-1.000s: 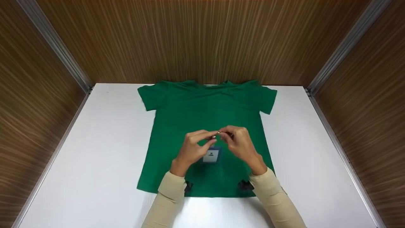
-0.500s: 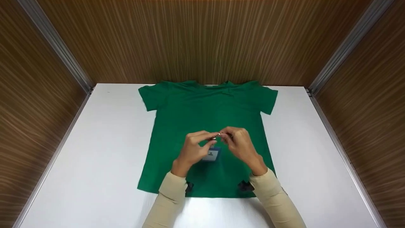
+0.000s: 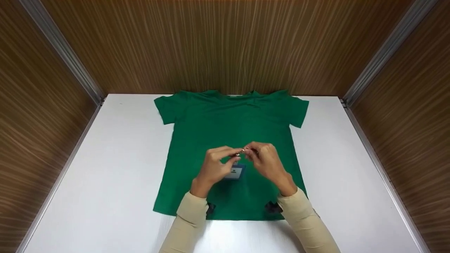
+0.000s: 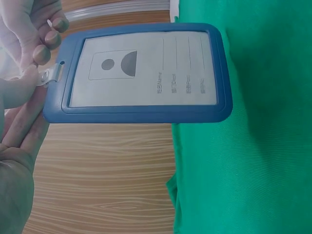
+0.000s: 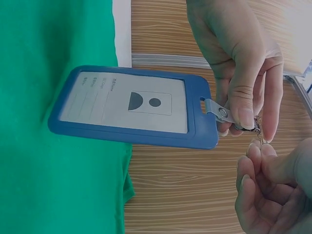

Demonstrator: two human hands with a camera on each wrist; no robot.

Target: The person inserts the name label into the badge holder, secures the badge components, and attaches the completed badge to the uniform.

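Left hand (image 3: 213,168) is pinching the little metal clip (image 5: 233,119) at the top of the blue badge holder (image 5: 131,108), thumb and fingertips pressed onto it. Right hand (image 3: 268,162) is closing in from the other side, fingertips pinched together right at the clip's end, though I can't tell what exactly they've got. The badge is dangling just above the green t-shirt (image 3: 230,123) that's lying flat on the white table (image 3: 116,168). Looks like a light, stiff plastic sleeve that'll swing freely, so the clip strap is the spot to grab; the clip itself seems small and fiddly.
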